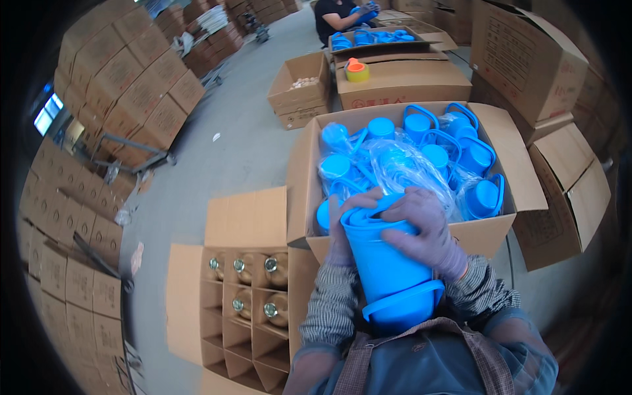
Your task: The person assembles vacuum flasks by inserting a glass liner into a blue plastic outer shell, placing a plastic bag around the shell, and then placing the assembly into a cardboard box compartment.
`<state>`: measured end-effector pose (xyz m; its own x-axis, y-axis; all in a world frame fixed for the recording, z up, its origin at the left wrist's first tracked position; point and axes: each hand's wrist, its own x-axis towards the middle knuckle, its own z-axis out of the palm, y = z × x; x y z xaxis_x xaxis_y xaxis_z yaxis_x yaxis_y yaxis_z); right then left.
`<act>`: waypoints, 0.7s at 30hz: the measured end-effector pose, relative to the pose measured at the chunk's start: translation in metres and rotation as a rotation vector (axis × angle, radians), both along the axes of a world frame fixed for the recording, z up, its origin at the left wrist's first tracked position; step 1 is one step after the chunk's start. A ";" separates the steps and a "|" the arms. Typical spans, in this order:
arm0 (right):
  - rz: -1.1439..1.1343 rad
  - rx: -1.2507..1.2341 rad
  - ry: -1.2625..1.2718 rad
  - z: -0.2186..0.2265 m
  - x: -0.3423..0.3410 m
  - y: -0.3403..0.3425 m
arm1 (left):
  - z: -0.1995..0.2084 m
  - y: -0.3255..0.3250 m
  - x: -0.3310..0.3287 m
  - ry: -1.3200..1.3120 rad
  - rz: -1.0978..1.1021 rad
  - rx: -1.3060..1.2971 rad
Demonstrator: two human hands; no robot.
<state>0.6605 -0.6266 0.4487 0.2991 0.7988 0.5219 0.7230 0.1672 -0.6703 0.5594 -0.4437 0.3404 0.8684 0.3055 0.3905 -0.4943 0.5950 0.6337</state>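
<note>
Close to my body stands a blue plastic flask casing [384, 263], with a looped handle near its lower end. My left hand [343, 227], in a purple-grey glove, is wrapped round the left side of its upper end. My right hand [426, 227], gloved alike, grips the upper right side, its fingers curled over the rim. What lies inside the casing is hidden. Just beyond my hands is an open carton [296, 171] of similar blue casings, with clear plastic film [405, 164] over them. At the left, a divided carton [187, 289] holds several gold glass flask liners [242, 303].
A tape dispenser [357, 71] lies on a closed carton beyond. Beside it is an open carton [282, 82] with small pale pieces. Another person [332, 20] handles blue parts at the far end. Stacked cartons [131, 85] stand left; more cartons [569, 178] stand right.
</note>
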 end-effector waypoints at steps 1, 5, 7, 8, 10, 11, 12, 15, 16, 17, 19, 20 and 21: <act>0.090 0.087 0.330 -0.041 0.044 -0.008 | 0.021 -0.005 -0.007 0.232 0.234 0.442; -0.096 -0.025 0.797 -0.081 0.088 -0.017 | 0.065 -0.017 -0.041 0.290 0.523 0.727; -0.052 0.264 0.453 -0.038 0.046 -0.014 | 0.027 0.016 -0.042 0.503 0.572 0.609; -0.059 0.408 0.281 -0.022 0.032 -0.021 | 0.029 0.001 -0.037 0.476 0.608 0.627; 0.045 0.057 0.179 -0.038 0.055 -0.034 | 0.035 -0.007 -0.039 0.280 0.426 0.549; -0.035 -0.168 0.410 -0.074 0.078 -0.049 | 0.035 0.004 -0.060 0.141 0.208 0.415; -0.089 -0.388 0.614 -0.070 0.087 -0.046 | 0.027 0.003 -0.058 0.086 0.260 0.365; 0.022 0.160 0.179 -0.040 0.062 -0.038 | 0.021 0.001 -0.046 0.254 0.502 0.506; 0.089 0.278 0.046 -0.026 0.055 -0.033 | 0.029 0.004 -0.040 0.526 0.648 0.737; -0.008 0.073 0.351 -0.062 0.065 -0.032 | 0.015 0.014 -0.052 0.490 0.534 0.584; -0.035 0.105 0.484 -0.080 0.085 -0.043 | -0.006 0.032 -0.067 0.384 0.303 0.257; -0.047 0.119 0.553 -0.086 0.093 -0.047 | 0.005 0.020 -0.062 0.445 0.267 0.041; 0.100 0.298 0.532 -0.053 0.067 -0.034 | 0.069 -0.008 -0.038 0.486 0.269 -0.188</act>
